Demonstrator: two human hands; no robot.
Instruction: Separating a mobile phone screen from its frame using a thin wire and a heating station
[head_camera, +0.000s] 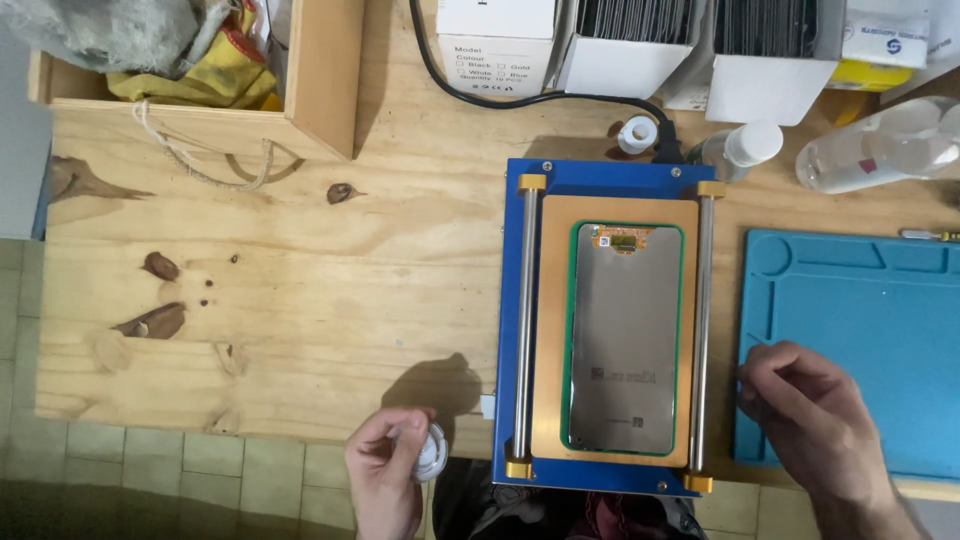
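Observation:
My left hand (385, 475) is at the table's front edge, left of the blue machine, closed around a small white round spool (432, 452). My right hand (815, 420) rests over the near left corner of the blue work mat (880, 330), fingers pinched together; a very thin thread may run from them, but it is too fine to tell. Between the hands stands a blue heating platform (605, 175) with an orange pad (555, 330) and two metal rails. A phone screen panel (622, 340) in a green frame lies face down on the pad.
A black power cable (520, 95) runs to the machine's back. White boxes (500, 45) stand along the far edge, with a clear plastic bottle (885, 150) and a small white-capped bottle (745, 148) at the right. A wooden crate (320, 80) with rags is at the far left.

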